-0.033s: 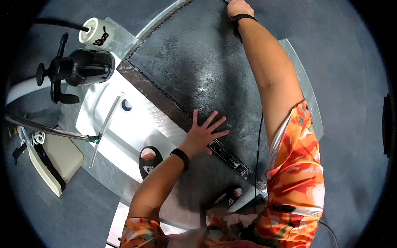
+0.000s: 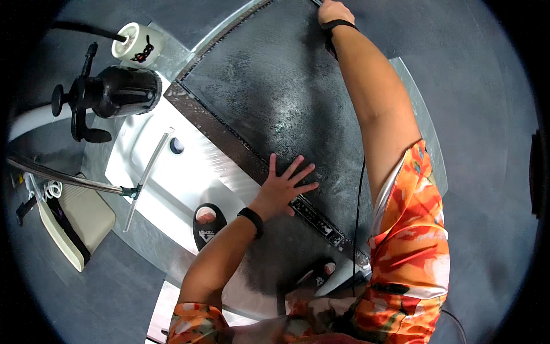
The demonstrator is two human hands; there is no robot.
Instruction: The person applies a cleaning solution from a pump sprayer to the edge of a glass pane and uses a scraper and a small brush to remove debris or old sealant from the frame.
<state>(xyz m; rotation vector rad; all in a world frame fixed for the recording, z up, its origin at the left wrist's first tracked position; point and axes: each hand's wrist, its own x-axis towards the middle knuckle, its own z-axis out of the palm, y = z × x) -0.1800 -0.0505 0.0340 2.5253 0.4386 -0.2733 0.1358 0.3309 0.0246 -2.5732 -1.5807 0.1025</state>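
Note:
A large dark wet panel (image 2: 258, 74), perhaps a mesh screen, lies spread below me with soapy specks along its dark border strip (image 2: 220, 132). Fingers spread wide, my left hand (image 2: 279, 189) rests flat on the panel near that border. At the far top edge of the head view, my right hand (image 2: 335, 11) is closed round a thin dark thing, mostly cut off by the picture's edge, so its kind is hidden. A black band (image 2: 338, 24) circles the right wrist, and another (image 2: 251, 222) the left. A thin black cord (image 2: 360, 195) runs over the panel's right part.
Left of the panel is a white squat toilet basin (image 2: 189, 172) with a drain hole. A black pump sprayer (image 2: 123, 90), a white cylindrical holder (image 2: 136, 45), a metal hose (image 2: 69, 179) and a beige dustpan (image 2: 86, 218) stand further left. My slippered foot (image 2: 207, 226) is beside the basin.
The whole view has shifted very slightly. Both hands keep nearly the same places and shapes.

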